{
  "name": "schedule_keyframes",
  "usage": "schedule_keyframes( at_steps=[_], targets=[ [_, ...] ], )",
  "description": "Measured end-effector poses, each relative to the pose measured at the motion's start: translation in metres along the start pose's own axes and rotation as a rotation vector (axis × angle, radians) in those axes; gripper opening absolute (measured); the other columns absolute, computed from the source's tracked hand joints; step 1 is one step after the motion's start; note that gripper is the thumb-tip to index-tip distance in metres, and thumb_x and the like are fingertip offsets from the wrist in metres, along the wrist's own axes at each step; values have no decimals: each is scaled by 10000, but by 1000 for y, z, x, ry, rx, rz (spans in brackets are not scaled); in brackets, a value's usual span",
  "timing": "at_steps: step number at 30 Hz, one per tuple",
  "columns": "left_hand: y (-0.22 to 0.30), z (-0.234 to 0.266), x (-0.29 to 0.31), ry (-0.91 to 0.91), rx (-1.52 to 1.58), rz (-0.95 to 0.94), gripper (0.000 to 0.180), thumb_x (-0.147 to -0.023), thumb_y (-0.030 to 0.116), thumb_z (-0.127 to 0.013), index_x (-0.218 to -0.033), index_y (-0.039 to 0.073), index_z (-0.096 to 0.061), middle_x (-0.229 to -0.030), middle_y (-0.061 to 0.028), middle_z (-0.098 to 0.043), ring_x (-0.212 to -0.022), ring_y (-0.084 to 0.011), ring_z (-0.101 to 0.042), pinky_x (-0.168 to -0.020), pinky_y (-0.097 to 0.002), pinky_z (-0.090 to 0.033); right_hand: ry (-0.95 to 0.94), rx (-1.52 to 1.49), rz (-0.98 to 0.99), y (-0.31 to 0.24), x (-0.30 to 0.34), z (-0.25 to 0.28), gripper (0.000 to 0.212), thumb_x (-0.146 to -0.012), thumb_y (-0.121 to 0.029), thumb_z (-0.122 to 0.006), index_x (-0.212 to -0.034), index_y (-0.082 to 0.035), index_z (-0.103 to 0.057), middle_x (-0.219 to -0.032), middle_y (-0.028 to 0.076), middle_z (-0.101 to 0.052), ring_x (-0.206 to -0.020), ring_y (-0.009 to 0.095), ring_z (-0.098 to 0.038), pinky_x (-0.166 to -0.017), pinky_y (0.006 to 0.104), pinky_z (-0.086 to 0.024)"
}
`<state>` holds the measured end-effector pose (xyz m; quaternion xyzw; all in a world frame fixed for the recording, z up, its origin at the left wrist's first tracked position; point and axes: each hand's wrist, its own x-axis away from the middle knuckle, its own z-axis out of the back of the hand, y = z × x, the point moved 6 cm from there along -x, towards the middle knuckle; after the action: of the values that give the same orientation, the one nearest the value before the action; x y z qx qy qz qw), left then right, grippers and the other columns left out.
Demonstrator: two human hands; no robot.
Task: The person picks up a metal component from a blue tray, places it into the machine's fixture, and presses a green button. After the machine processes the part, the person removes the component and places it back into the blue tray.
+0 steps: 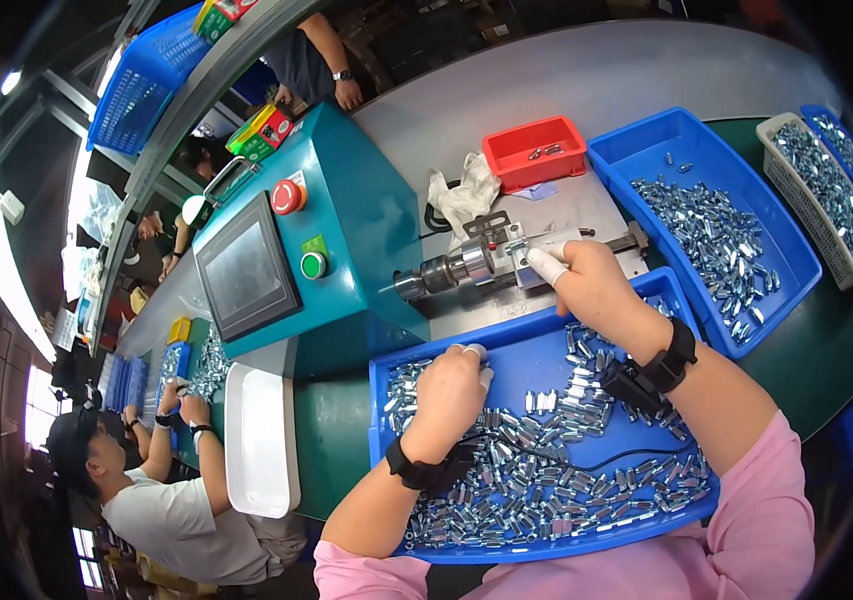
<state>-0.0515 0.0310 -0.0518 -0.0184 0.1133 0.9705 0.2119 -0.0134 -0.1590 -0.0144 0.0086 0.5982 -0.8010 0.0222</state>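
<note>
My left hand [450, 392], white coverings on its fingertips, is curled closed above the left part of a blue tray [537, 330]. What its fingers hold, if anything, is hidden. Many small shiny metal fittings [537, 480] fill the tray's near part. My right hand [597, 290] reaches over the tray's far edge to a metal clamping fixture [527, 270]. Its covered thumb and fingers pinch together there, and whatever is between them is too small to make out. A steel chuck [439, 275] points toward the fixture from a teal machine [347, 210].
The machine carries a screen [247, 265], a red button [289, 196] and a green button [315, 264]. Beyond stand a white glove [465, 193], a red bin [537, 180] and another blue tray [797, 235] of fittings. A white tray [237, 440] and a co-worker [182, 510] are left.
</note>
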Motion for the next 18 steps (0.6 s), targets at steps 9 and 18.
schedule_keyframes(
  at_steps=[9,18],
  targets=[
    [22,6,-3,22,245,-218,175,-821,117,-632,-972,32,-651,-939,-162,-634,-826,-331,-620,-764,-400,-493,-135,-389,-182,20,8,-26,360,-915,-196,-571,-1236,-33,-579,-640,29,-591,-469,81,-513,-452,219,-372],
    [21,17,-8,-62,520,1,203,-873,114,-601,-1042,2,-593,-940,-174,-644,-850,-303,-635,-753,-360,-493,-134,-306,-146,21,3,-25,397,-896,-148,-588,-1265,-8,-545,-688,66,-621,-470,81,-511,-467,228,-405]
  ],
)
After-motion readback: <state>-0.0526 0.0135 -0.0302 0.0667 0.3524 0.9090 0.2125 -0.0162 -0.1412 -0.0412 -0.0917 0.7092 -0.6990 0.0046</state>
